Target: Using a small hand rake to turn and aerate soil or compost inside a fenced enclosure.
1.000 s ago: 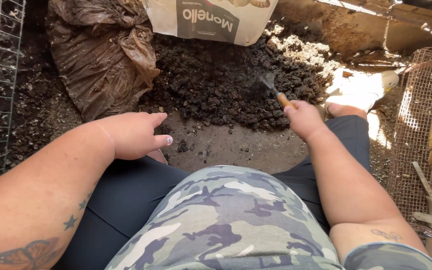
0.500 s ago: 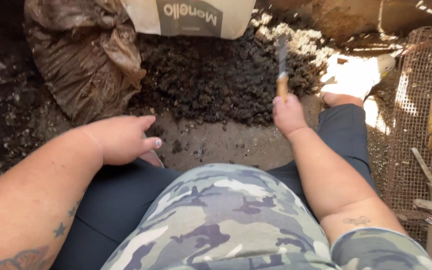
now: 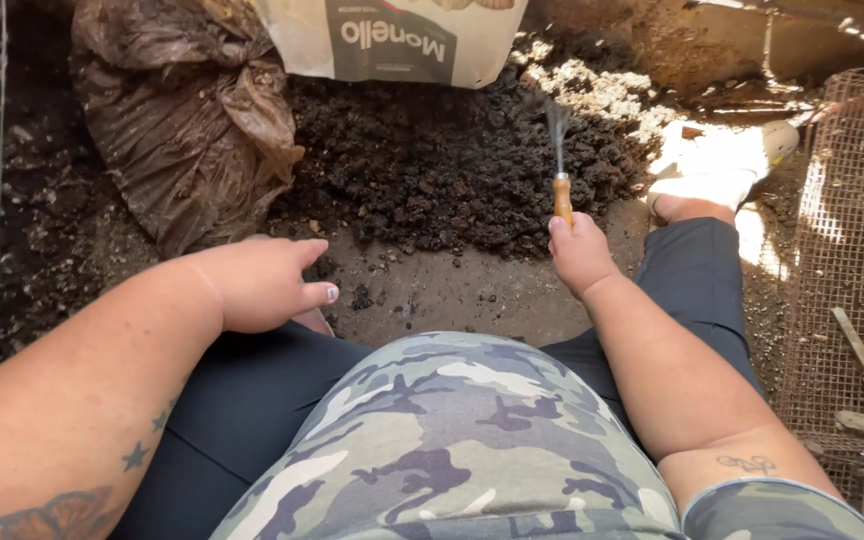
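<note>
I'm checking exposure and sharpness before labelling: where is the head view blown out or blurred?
Head view: hard sunlight overexposes the pale shoe and ground at upper right; the metal end of the wooden-handled hand tool in the right hand is motion-blurred; the dark soil pile and left hand lie shaded, sharp.

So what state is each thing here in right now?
Right hand: gripping the tool's handle.
Tool: upright, metal end blurred over the soil.
Left hand: empty, resting on the knee.
Soil: heaped, loose.
Brown bag: crumpled.
White bag: standing behind the soil.
</note>
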